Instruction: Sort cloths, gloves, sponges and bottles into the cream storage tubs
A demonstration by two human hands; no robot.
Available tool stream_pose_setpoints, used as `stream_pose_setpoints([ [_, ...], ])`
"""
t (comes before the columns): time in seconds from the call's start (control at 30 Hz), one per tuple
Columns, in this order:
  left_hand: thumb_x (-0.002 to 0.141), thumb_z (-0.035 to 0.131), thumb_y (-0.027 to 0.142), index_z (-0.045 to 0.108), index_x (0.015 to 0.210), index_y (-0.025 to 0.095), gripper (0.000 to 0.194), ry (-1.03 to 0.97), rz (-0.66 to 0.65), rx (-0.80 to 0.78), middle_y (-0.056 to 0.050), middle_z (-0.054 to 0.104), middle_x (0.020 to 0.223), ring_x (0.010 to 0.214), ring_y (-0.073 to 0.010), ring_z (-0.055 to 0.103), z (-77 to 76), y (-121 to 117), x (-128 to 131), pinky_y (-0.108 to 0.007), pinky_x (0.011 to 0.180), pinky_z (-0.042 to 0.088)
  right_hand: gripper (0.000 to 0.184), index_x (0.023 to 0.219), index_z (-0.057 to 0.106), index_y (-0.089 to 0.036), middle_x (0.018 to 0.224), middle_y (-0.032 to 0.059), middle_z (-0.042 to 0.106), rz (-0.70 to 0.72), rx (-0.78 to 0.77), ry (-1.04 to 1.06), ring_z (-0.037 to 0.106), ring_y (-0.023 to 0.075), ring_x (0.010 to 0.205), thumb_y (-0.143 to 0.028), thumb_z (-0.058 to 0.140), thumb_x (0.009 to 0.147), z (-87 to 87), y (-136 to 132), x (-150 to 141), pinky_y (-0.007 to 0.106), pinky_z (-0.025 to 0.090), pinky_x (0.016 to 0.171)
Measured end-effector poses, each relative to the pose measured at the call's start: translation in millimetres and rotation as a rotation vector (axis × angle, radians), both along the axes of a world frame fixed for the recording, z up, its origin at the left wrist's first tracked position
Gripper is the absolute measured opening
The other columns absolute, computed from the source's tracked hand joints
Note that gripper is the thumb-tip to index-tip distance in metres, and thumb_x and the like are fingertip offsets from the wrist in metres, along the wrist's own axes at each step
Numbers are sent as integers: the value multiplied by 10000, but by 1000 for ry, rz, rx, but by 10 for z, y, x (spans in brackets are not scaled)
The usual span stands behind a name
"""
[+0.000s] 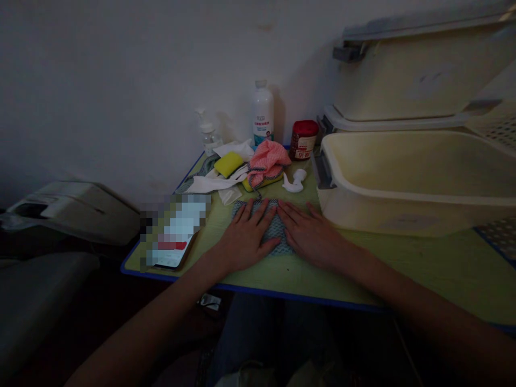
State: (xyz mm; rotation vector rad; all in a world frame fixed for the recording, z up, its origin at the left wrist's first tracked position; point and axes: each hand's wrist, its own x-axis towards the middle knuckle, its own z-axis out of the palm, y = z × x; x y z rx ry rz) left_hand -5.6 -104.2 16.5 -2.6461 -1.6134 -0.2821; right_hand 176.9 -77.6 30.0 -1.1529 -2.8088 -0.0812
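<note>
A blue-grey patterned cloth [271, 232] lies flat on the green tabletop [363, 258], near its front edge. My left hand [246, 236] rests on the cloth's left part, fingers stretched out and slightly spread. On the right part lies my right hand [306, 232], also flat, with its fingers extended forward. The two hands cover much of the cloth. Just beyond them a crumpled pink cloth [268, 161] with a dark checked edge sits on a yellow sponge [250, 185].
A phone [181, 231], partly pixelated, lies left. Behind are another yellow sponge [228, 164], white fabric [201, 184], a pump bottle [208, 134], a white bottle [263, 115], a red-lidded jar [303, 141] and a white nozzle-like piece [294, 181]. Cream bins [403, 212] stand right.
</note>
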Motion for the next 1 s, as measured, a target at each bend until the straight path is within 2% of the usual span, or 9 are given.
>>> stream_pose_setpoints([
  [0.17, 880, 345, 536, 288, 1402, 47, 718, 36, 21, -23, -220, 246, 1489, 1390, -354, 180, 22, 19, 22, -508, 1110, 215, 528, 1351, 403, -7, 1427, 199, 359, -8, -13, 17, 356, 291, 1323, -176, 334, 855, 2, -10, -7, 548, 280, 1075],
  [0.27, 883, 333, 521, 274, 1397, 6, 730, 35, 15, -18, -231, 263, 1479, 1393, -333, 190, 24, 22, 32, -496, 1114, 217, 541, 1356, 388, 5, 1430, 196, 359, -6, -5, 59, 313, 277, 1347, -161, 343, 843, 10, -12, -64, 519, 268, 1094],
  [0.43, 883, 338, 511, 290, 1387, -3, 722, 16, 28, -4, -231, 268, 1476, 1392, -301, 216, 4, 18, 39, -475, 1122, 225, 555, 1378, 343, 8, 1457, 182, 313, 47, -85, 60, 278, 255, 1365, -133, 317, 842, 19, 30, -142, 496, 274, 1098],
  [0.57, 866, 344, 573, 294, 1394, 11, 773, 17, 143, -25, -218, 245, 1487, 1388, -307, 227, 10, 0, 0, -469, 1127, 222, 542, 1387, 339, -18, 1471, 170, 289, 42, -119, 42, 268, 256, 1369, -175, 305, 870, -1, 60, -113, 522, 269, 1088],
  [0.73, 881, 284, 592, 247, 1428, 71, 757, 50, 261, -82, -181, 201, 1512, 1399, -336, 156, 13, -68, -130, -504, 1104, 242, 563, 1391, 336, -30, 1468, 166, 300, 58, -114, 50, 274, 254, 1368, -158, 347, 842, 7, 77, -83, 539, 246, 1092],
  [0.9, 881, 269, 601, 278, 1421, 93, 742, 100, 281, -36, -183, 250, 1498, 1382, -347, 223, 25, -226, -182, -552, 1099, 208, 522, 1357, 402, -51, 1445, 150, 358, 84, -126, 57, 307, 236, 1355, -93, 340, 840, 44, 119, -61, 464, 289, 1098],
  [1.0, 865, 320, 608, 394, 1360, 103, 710, 80, 235, 5, -192, 334, 1462, 1372, -335, 263, 85, -243, -192, -556, 1095, 215, 495, 1330, 442, -69, 1429, 138, 391, 90, -132, 74, 340, 236, 1338, -54, 347, 845, 51, 151, -50, 445, 313, 1090],
])
